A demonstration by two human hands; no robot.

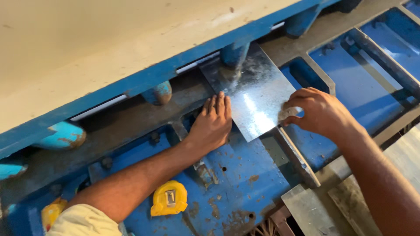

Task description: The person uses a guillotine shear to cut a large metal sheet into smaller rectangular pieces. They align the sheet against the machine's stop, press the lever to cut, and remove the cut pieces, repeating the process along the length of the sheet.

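A shiny rectangular metal sheet [251, 94] lies on the blue, rust-spotted worktop [238, 183] of a heavy cutting machine, its far end slid under the machine's long blue-edged beam [144, 78], just beneath one of the round blue hold-down feet [234, 54]. The left hand [212, 124] lies flat, palm down, at the sheet's near-left edge, its fingers [218, 105] pressed together and stretched out, their tips resting on the metal. The right hand [321, 111] is at the sheet's right edge, its fingers curled in and pinching the edge between thumb and forefinger; how much of the sheet they cover is hard to judge, as glare washes out that spot.

A worn steel guide bar [297, 157] runs from under the sheet toward the near right. Right of the hands the worktop opens into blue recessed bays [350, 78] framed by steel ribs; they hold nothing that can be made out. A yellow tape measure [169, 199] sits on the worktop near the left forearm, and another yellow object [51, 213], partly hidden by a pale sleeve [83, 220], lies at the near-left corner. Dull grey offcut sheets [315, 212] lie at the near right.
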